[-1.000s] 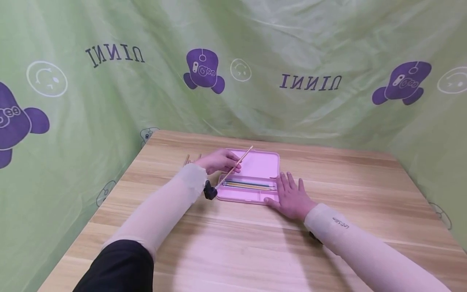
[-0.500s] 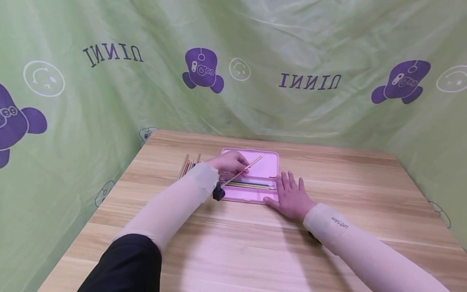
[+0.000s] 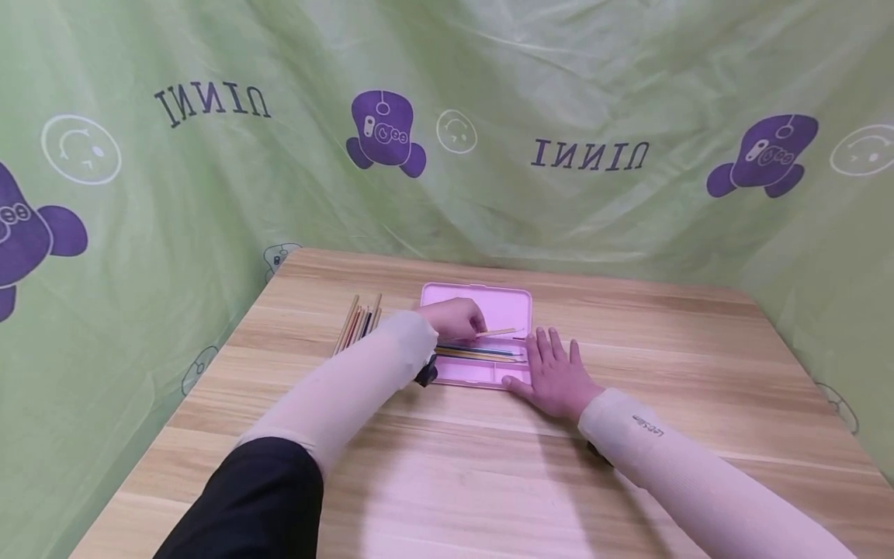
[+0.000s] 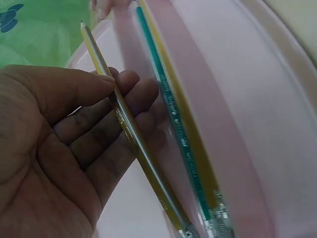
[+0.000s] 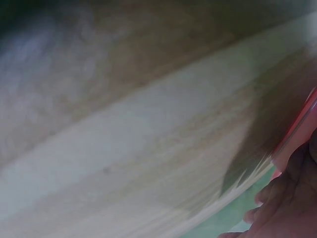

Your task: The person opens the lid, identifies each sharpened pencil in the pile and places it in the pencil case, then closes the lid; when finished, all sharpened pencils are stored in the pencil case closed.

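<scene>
While left hand pinches yellow pencil over pink case, frame centre, seemingly angled to match pencils inside, straight-fingered right hand touches case's right edge, probably steadying it.

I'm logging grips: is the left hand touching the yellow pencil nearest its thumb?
Touching: the left wrist view shows the left hand pinching that yellow pencil, no gap visible.

from here i see pencils in the case on the table, a loose bunch to its left, the curtain behind.
</scene>
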Available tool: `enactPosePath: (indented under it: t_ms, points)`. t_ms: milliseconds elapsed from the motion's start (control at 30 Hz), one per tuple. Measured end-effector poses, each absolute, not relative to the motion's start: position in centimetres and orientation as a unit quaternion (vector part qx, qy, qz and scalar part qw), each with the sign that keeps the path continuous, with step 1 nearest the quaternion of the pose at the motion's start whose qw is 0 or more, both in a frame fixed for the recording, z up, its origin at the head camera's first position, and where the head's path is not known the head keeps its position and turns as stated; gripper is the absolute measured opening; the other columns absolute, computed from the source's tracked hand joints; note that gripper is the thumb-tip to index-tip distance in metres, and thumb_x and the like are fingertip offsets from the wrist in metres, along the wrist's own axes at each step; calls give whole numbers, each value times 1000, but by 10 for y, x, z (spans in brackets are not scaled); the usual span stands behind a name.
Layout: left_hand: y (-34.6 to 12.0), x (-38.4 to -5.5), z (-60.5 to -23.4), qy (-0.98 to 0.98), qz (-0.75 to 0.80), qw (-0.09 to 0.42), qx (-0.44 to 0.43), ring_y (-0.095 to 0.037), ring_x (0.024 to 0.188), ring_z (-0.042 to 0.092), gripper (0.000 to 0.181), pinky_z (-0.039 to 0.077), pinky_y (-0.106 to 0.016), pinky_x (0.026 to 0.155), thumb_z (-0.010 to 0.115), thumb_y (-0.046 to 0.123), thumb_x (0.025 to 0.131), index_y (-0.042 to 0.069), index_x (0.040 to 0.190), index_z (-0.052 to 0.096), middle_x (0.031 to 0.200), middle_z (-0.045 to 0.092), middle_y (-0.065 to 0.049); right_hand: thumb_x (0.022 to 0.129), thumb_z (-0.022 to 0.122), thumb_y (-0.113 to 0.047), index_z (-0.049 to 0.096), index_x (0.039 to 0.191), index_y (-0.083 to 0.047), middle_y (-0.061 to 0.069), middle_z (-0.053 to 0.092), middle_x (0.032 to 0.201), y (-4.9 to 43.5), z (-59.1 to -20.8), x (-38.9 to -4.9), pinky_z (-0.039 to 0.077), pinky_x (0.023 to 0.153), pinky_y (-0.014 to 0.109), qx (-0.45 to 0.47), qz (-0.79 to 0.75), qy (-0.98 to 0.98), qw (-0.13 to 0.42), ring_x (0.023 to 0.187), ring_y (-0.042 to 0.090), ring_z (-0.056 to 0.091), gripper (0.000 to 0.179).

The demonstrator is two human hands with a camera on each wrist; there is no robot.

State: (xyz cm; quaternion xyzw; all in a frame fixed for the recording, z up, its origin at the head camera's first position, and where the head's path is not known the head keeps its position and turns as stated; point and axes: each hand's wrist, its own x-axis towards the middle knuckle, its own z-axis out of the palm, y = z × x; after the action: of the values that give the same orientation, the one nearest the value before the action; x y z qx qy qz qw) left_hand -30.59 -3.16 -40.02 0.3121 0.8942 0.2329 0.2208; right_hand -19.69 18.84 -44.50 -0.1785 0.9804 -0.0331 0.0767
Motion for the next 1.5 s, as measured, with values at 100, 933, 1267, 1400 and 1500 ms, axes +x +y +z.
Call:
enactPosePath:
  t_ms: [100,933,1267,1400,1500]
  points:
    - [-33,-308,-404,896,198,205,341,-11,86,63,22,52,-22,82,68,-1,90,2,110,78,98,76,-4,104,40,-63,15,159,12,33,11,165,188,-444,-198,5,118,72,-176,-30,980,83,153,50,5,96]
    - [-108,-292,-406,881,397,124,226,-29,103,68,30,57,-36,92,62,3,98,-9,125,66,114,71,-20,105,39,-63,16,159,11,32,11,166,189,-448,-202,5,118,73,-177,-35,980,88,152,51,5,95]
    - [-196,-290,-410,870,482,81,69,-39,105,64,37,56,-45,95,56,2,100,-17,132,55,124,63,-33,104,38,-65,15,159,11,32,12,166,190,-447,-202,5,118,73,-176,-38,979,95,152,50,6,97]
    - [-212,-282,-413,876,474,80,35,-32,97,64,37,56,-39,89,55,-2,97,-19,130,55,123,62,-32,104,38,-65,15,159,11,32,11,166,190,-447,-201,5,118,73,-176,-41,979,96,152,50,5,97]
    - [-219,-277,-416,887,455,76,17,-27,91,62,33,56,-34,82,55,-3,96,-19,125,58,114,64,-29,105,38,-64,14,159,12,32,11,166,190,-446,-201,5,118,73,-176,-43,979,96,152,51,5,96]
